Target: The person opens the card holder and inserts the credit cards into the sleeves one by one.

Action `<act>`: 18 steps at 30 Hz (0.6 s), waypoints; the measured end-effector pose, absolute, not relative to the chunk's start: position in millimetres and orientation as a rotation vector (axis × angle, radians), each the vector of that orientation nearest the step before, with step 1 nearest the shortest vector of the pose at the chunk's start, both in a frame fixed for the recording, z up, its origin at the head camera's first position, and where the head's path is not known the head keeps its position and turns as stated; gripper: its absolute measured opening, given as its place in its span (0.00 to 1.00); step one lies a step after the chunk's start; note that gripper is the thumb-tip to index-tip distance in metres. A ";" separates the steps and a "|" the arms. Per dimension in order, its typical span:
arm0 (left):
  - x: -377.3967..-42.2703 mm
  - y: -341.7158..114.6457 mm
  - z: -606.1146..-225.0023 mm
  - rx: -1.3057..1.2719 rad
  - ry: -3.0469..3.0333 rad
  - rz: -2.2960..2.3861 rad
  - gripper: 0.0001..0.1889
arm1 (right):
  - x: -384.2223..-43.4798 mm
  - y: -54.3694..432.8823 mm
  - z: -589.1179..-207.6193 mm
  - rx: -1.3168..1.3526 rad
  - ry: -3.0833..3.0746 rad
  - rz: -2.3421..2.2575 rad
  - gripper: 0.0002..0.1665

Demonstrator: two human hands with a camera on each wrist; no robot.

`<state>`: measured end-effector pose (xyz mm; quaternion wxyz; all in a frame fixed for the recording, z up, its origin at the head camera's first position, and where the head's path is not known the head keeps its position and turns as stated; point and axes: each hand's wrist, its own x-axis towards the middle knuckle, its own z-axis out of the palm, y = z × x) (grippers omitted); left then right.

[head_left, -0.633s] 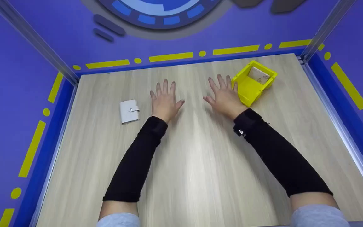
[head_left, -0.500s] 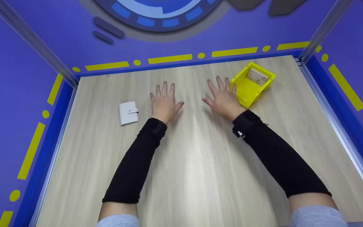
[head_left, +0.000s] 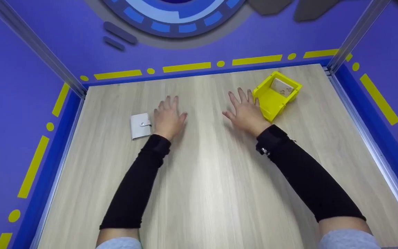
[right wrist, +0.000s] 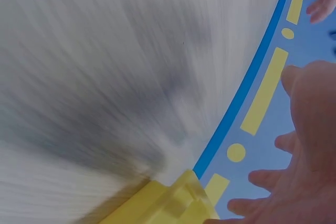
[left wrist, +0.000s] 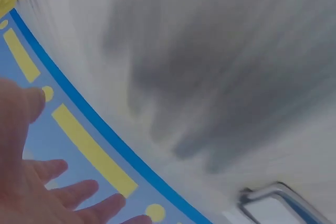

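Observation:
A small white wallet (head_left: 139, 127) with a snap strap lies on the left part of the tabletop; its edge also shows low in the left wrist view. Just right of it, my left hand (head_left: 168, 118) is held palm down over the table, its fingers extended and nothing in them. My right hand (head_left: 248, 112) has its fingers spread, palm down, and holds nothing. Its little finger overlaps the near left side of a yellow plastic bin (head_left: 271, 103) in the head view. Inside the bin, a pale piece with small brown marks (head_left: 282, 87) stands against the far wall.
The wood-grain table (head_left: 212, 180) is enclosed by blue-purple panels (head_left: 212, 45) with yellow dashes at the back and both sides. Metal frame posts (head_left: 352, 34) rise at the back corners.
My left hand has moved left, close to the wallet, with its fingers drawn nearer together. My right hand stays by the bin. The head view has tilted slightly upward.

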<state>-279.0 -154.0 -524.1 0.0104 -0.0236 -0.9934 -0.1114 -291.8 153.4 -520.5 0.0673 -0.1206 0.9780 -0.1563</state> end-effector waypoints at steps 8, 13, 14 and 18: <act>-282.4 -220.8 -521.6 0.178 -3.091 -0.450 0.36 | -286.8 160.6 -518.0 -0.391 2.989 -0.492 0.48; -273.3 -260.1 -527.5 0.433 -3.128 -0.452 0.32 | -284.1 163.2 -521.0 -0.414 3.022 -0.478 0.44; -270.0 -267.1 -528.5 0.487 -3.135 -0.454 0.32 | -283.7 162.2 -522.1 -0.415 3.023 -0.475 0.43; -253.8 -289.2 -529.8 0.608 -3.194 -0.464 0.32 | -282.8 154.4 -529.0 -0.427 3.007 -0.482 0.39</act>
